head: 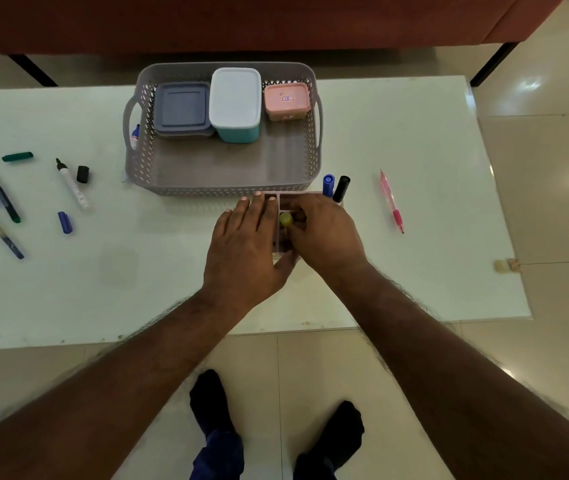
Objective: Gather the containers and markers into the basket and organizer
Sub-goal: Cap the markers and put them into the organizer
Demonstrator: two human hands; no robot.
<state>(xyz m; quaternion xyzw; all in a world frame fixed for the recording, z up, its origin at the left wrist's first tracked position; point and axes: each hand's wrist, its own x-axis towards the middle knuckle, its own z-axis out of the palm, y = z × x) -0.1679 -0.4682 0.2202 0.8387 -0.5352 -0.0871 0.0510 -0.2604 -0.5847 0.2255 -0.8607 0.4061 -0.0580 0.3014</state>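
Observation:
A grey basket (220,183) at the table's back holds a blue-grey container (181,110), a white-lidded teal container (236,103) and a pink container (286,100). Just in front of it stands a pink organizer (288,199) with a blue marker (327,185) and a black marker (342,188) upright in its right corner. My left hand (246,244) grips the organizer's left side. My right hand (324,233) pinches a yellow-capped marker (285,220) over a middle compartment. Loose markers and caps lie at the left: a white marker (72,185), a black-and-green marker (4,197), a blue marker (0,233).
A pink pen (393,202) lies on the white table (414,133) to the right of the organizer. A green cap (17,156), a black cap (82,174) and two blue caps (64,222) lie at the left. A red-brown sofa (259,22) stands behind the table.

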